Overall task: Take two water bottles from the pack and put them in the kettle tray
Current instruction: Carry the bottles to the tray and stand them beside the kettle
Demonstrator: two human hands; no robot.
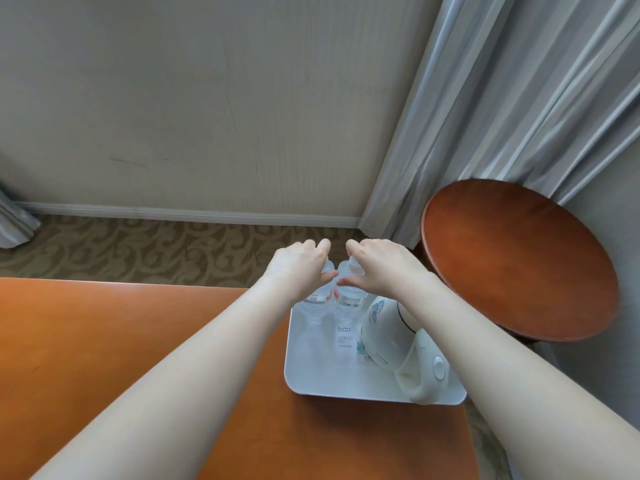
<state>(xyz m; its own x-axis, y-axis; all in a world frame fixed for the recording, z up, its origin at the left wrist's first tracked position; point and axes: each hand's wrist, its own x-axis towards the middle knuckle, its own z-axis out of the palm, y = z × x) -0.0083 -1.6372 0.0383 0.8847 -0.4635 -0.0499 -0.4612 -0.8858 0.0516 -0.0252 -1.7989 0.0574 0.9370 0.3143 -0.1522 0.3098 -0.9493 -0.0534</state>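
At twelve o'clock of the white plastic kettle tray (322, 382), both hands (301, 268) (381, 266) grasp clear plastic water bottles (315, 306) (346, 303); seat them upright before releasing.

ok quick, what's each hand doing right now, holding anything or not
Left hand: closed on the top of the left clear plastic water bottle, standing in the white tray.
Right hand: closed on the top of the right clear plastic water bottle.

Only readable bit: "bdo" on the white tray (311, 375), just left of the kettle (388, 337); "STORAGE BOX" beneath it is blurry.
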